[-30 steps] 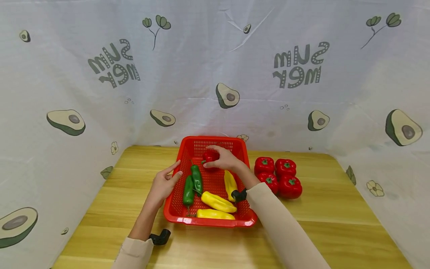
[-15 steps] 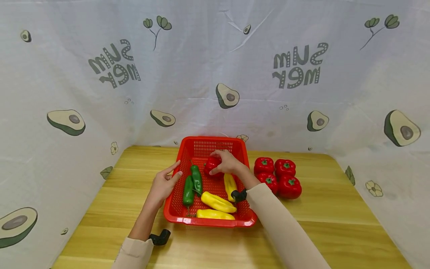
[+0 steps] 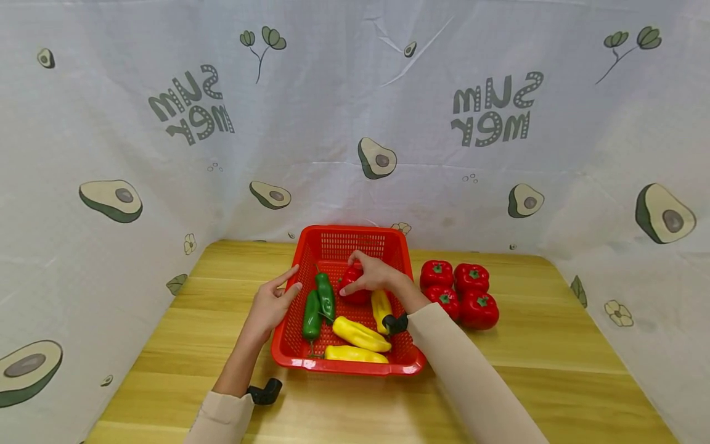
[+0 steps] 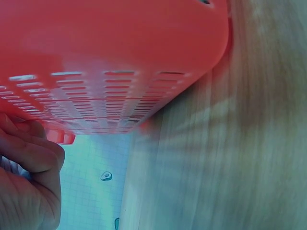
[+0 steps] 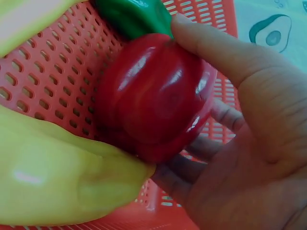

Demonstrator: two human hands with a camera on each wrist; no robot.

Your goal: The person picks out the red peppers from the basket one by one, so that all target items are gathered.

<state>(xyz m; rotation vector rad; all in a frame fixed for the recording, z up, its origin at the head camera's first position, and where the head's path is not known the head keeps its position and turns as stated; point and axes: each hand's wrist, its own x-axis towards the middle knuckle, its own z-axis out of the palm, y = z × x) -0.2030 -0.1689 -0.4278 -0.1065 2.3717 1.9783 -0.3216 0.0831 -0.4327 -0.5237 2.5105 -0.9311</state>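
Note:
My right hand (image 3: 373, 274) reaches into the red basket (image 3: 346, 367), its thumb and fingers curved round a red bell pepper (image 5: 153, 96). In the right wrist view the thumb is at the pepper's top and the other fingers go behind it. A yellow pepper (image 5: 62, 167) lies right beside it, and part of a green pepper (image 5: 136, 17) shows behind. My left hand (image 3: 269, 308) holds the basket's left rim, thumb over the edge. In the left wrist view its bent fingers (image 4: 29, 153) meet the rim from outside, fingertips partly hidden.
Two green peppers (image 3: 312, 314) lie along the basket's left side, and more yellow peppers (image 3: 360, 334) lie near its front. Several red bell peppers (image 3: 479, 309) stand grouped on the wooden table (image 3: 554, 370) to the right. A printed cloth (image 3: 333, 92) hangs behind.
My right hand has shifted the red bell pepper nearer to me and slightly right inside the basket. The left hand stays at the rim.

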